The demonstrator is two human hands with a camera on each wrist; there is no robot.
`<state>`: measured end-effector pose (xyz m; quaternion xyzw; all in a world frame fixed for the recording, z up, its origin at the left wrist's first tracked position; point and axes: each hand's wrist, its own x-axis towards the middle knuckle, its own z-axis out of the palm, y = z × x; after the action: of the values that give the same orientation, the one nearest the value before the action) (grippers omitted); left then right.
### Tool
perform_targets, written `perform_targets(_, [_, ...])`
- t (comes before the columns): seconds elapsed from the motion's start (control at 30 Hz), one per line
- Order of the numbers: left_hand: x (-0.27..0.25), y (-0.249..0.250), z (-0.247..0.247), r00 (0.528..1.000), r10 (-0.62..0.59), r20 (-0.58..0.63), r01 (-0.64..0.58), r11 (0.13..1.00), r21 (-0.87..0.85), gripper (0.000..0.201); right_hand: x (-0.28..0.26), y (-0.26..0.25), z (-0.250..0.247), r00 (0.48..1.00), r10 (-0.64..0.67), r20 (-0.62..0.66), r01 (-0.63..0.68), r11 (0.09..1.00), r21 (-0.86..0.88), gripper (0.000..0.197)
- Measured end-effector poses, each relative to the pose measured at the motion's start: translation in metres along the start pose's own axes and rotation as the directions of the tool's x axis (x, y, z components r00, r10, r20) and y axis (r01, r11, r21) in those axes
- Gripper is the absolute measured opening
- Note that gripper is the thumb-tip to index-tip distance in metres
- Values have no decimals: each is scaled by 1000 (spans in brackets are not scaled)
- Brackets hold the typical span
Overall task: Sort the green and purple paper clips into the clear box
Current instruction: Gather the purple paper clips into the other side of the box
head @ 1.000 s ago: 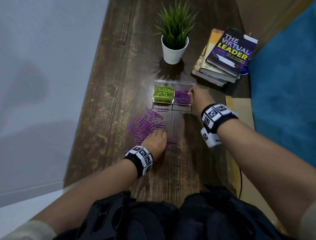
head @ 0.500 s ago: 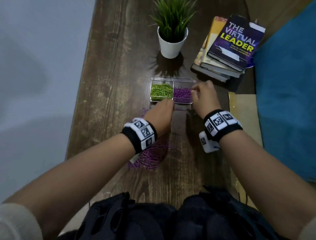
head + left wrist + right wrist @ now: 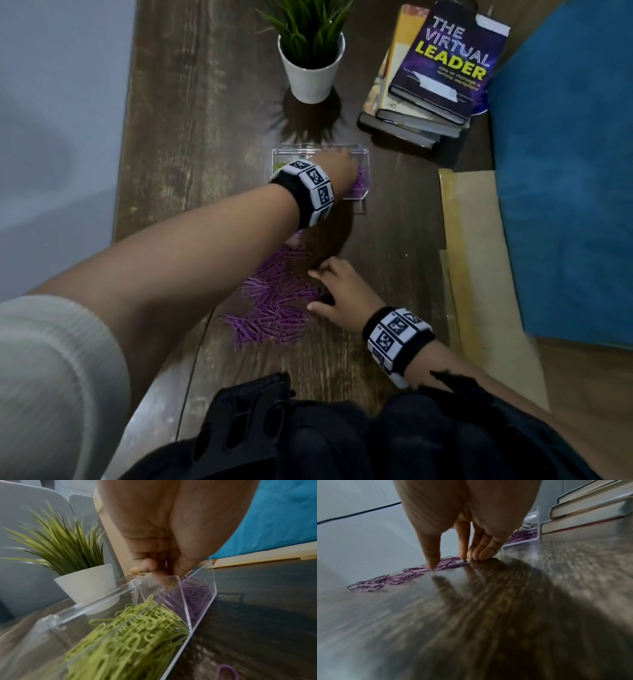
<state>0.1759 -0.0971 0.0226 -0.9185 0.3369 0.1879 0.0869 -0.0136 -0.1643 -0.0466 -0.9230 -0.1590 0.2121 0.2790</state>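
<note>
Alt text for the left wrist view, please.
The left hand hangs over the purple compartment of a clear box, fingers bunched. Green paper clips fill the nearer compartment; a potted plant stands behind.

One clear box (image 3: 362, 163), one potted plant (image 3: 311, 68), four stacked books (image 3: 428, 102), two hands.

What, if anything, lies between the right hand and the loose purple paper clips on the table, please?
Nothing visible does. The right hand already has its fingertips down at the near edge of the purple paper clips on the wooden table; bare wood alone surrounds them.
</note>
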Motion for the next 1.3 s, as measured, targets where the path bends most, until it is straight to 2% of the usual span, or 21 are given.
perform_targets(0.07, [-1, -1, 3, 999, 21, -31, -20, 1000, 11, 38, -1, 1, 3, 998, -45, -35, 44, 999, -12, 55])
perform_targets(0.13, [-8, -5, 8, 989, 12, -149, -21, 998, -61, 36, -1, 3, 5, 991, -86, -102, 86, 996, -2, 42])
perform_targets(0.2, [-25, -9, 20, 937, -34, -347, -51, 971, -232, 31, 0, 4, 5, 986, -103, -134, 106, 994, 16, 31])
perform_targets(0.27, [-52, -14, 38, 884, -150, -442, -57, 905, -421, 22, 2, 5, 5, 986, -111, -126, 115, 993, 26, 28])
perform_targets(0.37, [-101, -21, 83, 866, -353, -355, 95, 812, -576, 28, 4, 3, -1, 993, -87, -75, 91, 994, 54, 28])
perform_targets(0.47, [-144, -27, 120, 794, -572, -207, 353, 710, -610, 54, 10, -6, -18, 999, 42, -29, -38, 994, 99, 35])
perform_targets(0.53, [-162, -26, 134, 772, -631, -75, 468, 645, -604, 71, 22, -16, -30, 991, 109, -75, -99, 988, 119, 44])
perform_targets(0.6, [-172, -21, 141, 797, -605, -10, 481, 643, -596, 80, 40, -24, -37, 986, 141, -87, -134, 988, 82, 59])
perform_targets(0.67, [-174, -12, 144, 849, -528, -12, 419, 687, -594, 80, 59, -30, -40, 985, 167, -46, -167, 986, 1, 76])
perform_targets(0.73, [-175, -4, 144, 885, -466, -24, 370, 732, -572, 77, 75, -33, -39, 986, 166, -31, -168, 981, -95, 83])
perform_targets(0.87, [-182, -2, 145, 896, -441, -56, 323, 732, -600, 69, 84, -37, -28, 996, 83, -18, -85, 978, -192, 79])
perform_targets(0.97, [-188, -11, 145, 880, -466, -95, 323, 732, -600, 68, 78, -38, -19, 1000, 19, 12, -16, 972, -233, 82])
perform_targets(1.03, [-191, -17, 144, 878, -470, -88, 331, 729, -599, 68, 76, -39, -15, 1000, -9, -7, 7, 973, -229, 75])
perform_targets(1.13, [-191, -18, 143, 909, -413, -63, 298, 748, -593, 63, 75, -44, -10, 998, -61, -19, 56, 977, -206, 51])
perform_targets(1.23, [-190, -16, 142, 917, -391, -75, 288, 781, -555, 51, 73, -50, -3, 996, -87, -3, 85, 979, -187, 31])
perform_targets(1.3, [-188, -17, 141, 915, -393, -91, 284, 788, -545, 41, 70, -52, 0, 997, -78, -21, 74, 983, -166, 25])
